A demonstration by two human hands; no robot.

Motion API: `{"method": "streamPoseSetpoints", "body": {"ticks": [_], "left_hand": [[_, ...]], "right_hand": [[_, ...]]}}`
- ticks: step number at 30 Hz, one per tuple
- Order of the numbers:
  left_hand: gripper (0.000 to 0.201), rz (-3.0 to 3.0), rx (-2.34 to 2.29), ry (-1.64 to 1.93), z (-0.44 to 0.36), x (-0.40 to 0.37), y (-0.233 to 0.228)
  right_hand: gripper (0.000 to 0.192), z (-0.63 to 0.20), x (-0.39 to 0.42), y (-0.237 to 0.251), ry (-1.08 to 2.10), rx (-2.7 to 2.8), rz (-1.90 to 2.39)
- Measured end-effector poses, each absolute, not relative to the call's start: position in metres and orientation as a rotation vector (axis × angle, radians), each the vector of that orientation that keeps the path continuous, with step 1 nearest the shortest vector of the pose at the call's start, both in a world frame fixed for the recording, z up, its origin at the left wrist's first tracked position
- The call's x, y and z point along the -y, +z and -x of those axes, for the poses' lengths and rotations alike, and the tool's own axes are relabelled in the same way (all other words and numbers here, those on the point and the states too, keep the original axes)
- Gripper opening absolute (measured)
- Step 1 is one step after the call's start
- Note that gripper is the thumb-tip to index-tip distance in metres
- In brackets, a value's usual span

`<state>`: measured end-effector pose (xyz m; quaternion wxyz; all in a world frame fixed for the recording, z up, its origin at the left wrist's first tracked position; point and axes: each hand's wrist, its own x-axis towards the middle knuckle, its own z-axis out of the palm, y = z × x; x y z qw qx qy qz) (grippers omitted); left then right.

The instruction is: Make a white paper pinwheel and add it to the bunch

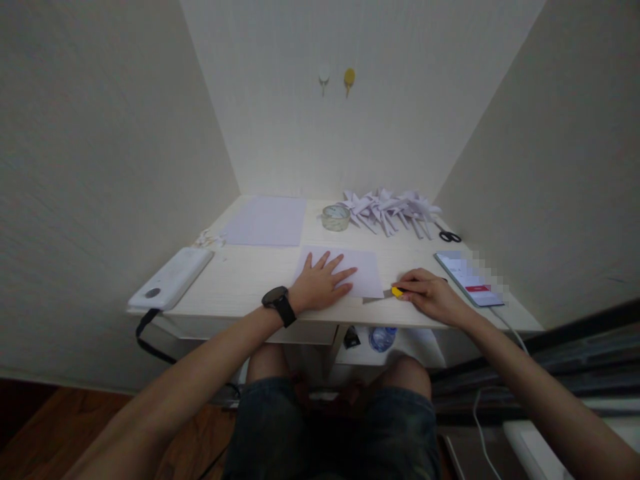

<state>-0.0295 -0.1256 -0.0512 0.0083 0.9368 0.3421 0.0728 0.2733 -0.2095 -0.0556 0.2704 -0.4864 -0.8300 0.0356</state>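
Observation:
A sheet of white paper (367, 270), seemingly folded, lies near the front edge of the table. My left hand (320, 283) presses flat on it with fingers spread. In my right hand (427, 293) is a utility knife (397, 292) with a yellow part showing; the fingers close round its handle. Its blade (380, 296) points left and meets the paper's lower right edge. Whether the blade lies under the sheet or between layers, I cannot tell.
Behind the paper stand a roll of clear tape (335, 217) and a pile of folded paper pinwheels (393, 210). Black-handled scissors (450, 237) and a phone (473, 279) lie right. A larger paper stack (267, 220) and white power bank (173, 279) are left.

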Motion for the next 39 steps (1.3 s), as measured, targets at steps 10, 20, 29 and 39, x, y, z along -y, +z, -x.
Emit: {"method": "streamPoseSetpoints", "body": {"ticks": [10, 20, 29, 39], "left_hand": [[0.051, -2.932, -1.105, 0.323, 0.058, 0.128, -0.029], [0.054, -2.948, -1.156, 0.235, 0.070, 0.139, -0.052], [0.055, -2.968, -1.258, 0.357, 0.068, 0.145, -0.055], [0.052, -2.951, -1.362, 0.379, 0.063, 0.149, -0.053]], "right_hand": [[0.023, -0.271, 0.212, -0.062, -0.017, 2.159, 1.390], [0.023, -0.252, 0.206, -0.061, -0.085, 2.170, 1.455], [0.024, -0.246, 0.216, -0.051, -0.238, 2.107, 1.594], [0.022, -0.229, 0.232, -0.053, -0.297, 2.135, 1.606]]}}
